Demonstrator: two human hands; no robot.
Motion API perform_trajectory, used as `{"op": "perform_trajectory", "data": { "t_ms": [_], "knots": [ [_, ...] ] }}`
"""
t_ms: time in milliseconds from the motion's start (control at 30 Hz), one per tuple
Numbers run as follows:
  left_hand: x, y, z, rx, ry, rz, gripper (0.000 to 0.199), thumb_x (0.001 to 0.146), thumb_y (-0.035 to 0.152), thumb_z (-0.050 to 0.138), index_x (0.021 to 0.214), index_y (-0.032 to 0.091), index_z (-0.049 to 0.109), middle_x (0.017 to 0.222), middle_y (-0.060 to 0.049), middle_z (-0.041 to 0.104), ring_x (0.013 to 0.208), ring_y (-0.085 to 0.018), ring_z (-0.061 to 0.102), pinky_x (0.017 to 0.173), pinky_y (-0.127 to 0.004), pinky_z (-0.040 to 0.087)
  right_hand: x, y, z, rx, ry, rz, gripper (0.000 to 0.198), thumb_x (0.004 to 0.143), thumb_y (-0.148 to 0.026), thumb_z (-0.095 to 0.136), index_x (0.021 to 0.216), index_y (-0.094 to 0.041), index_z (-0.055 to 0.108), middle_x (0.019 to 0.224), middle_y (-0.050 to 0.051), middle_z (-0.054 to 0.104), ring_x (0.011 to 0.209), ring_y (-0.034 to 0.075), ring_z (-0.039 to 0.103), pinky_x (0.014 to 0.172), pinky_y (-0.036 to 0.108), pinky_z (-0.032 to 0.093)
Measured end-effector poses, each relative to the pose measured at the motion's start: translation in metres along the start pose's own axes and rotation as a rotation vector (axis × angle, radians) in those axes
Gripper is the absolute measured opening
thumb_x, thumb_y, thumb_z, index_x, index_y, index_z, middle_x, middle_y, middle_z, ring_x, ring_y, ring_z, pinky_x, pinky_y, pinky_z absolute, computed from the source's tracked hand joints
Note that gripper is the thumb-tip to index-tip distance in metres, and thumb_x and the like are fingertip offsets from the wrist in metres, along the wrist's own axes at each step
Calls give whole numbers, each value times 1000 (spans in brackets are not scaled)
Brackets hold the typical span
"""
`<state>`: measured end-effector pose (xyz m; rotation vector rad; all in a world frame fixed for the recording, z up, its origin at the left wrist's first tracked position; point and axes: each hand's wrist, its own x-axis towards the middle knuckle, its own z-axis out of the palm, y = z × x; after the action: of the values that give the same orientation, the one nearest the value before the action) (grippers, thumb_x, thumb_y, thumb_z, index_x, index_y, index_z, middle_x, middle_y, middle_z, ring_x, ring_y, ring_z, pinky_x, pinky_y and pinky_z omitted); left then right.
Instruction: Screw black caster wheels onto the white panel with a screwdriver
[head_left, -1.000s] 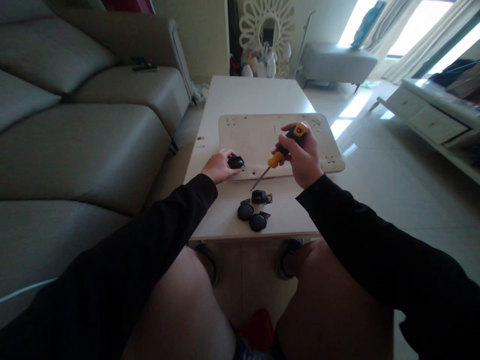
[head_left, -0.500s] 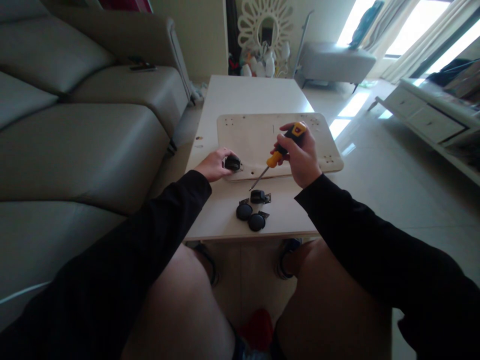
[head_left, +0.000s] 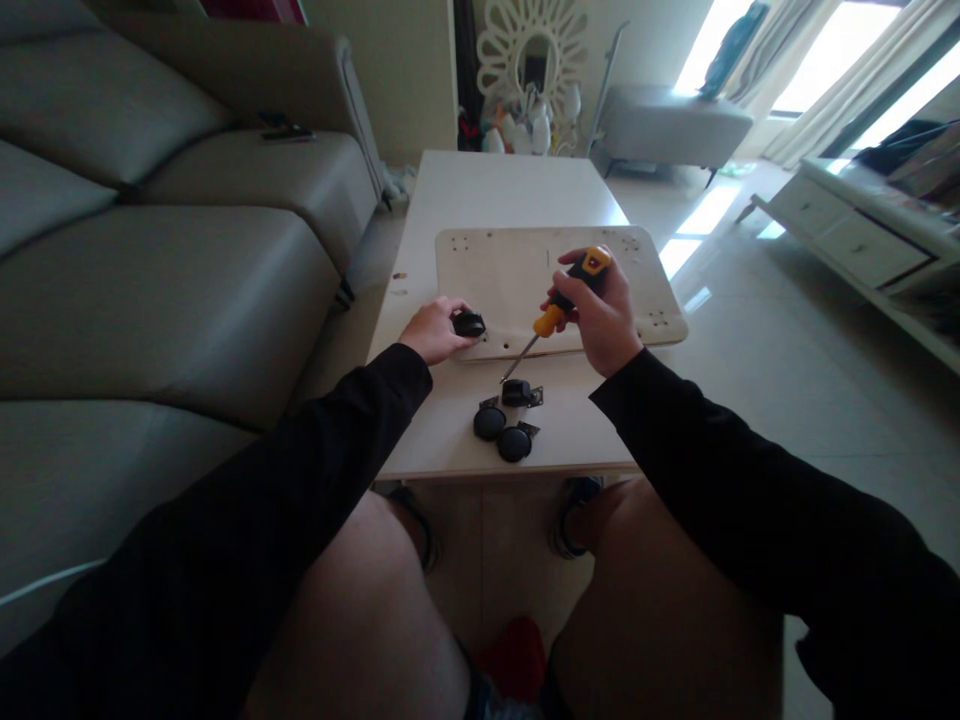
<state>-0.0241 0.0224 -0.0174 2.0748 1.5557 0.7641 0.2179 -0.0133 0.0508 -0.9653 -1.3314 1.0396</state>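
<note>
My left hand (head_left: 436,330) grips a black caster wheel (head_left: 469,324) at the near left corner of a pale board (head_left: 517,285) with rounded corners. Groups of small holes mark the board's other corners. In my right hand (head_left: 604,310) is a screwdriver (head_left: 551,318) with a yellow and black handle, its shaft slanting down to the left. The tip ends just above a loose caster (head_left: 517,392) on the table. Two more casters, one on the left (head_left: 490,422) and one on the right (head_left: 514,443), lie closer to me, with their metal plates showing.
The board rests on a white table (head_left: 517,190). A grey sofa (head_left: 172,280) runs along the left side. At the right stands a white drawer cabinet (head_left: 862,230), and a grey bench (head_left: 667,125) is farther back. My legs are at the table's near edge.
My left hand has shifted slightly to the right and turned the caster a little at the board's corner. The screwdriver and my right hand have hardly moved.
</note>
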Motion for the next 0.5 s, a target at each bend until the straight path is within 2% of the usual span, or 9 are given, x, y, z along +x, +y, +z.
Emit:
{"op": "perform_trajectory", "data": {
  "t_ms": [133,300,500],
  "knots": [
    [0,-1,-1,-22,-45,25,35,72,19,87,105,17,74,99,-7,67,76,-16,56,73,-31,46,0,-1,1,21,8,5,39,72,-40,73,101,-27,50,75,-4,57,64,13,65,41,24,41],
    [2,-3,-11,-77,-147,146,38,73,10,82,109,19,74,111,-5,68,64,-10,49,67,-28,43,1,3,-1,-3,-9,-2,37,77,-39,72,103,-27,49,76,-3,57,65,14,66,41,23,41],
    [5,-2,-14,-24,-155,176,40,73,4,77,109,20,75,110,-4,69,63,-10,49,67,-29,41,1,6,-1,-19,-27,-11,36,80,-40,72,104,-28,48,78,-3,57,66,13,66,42,23,41]
  ]
}}
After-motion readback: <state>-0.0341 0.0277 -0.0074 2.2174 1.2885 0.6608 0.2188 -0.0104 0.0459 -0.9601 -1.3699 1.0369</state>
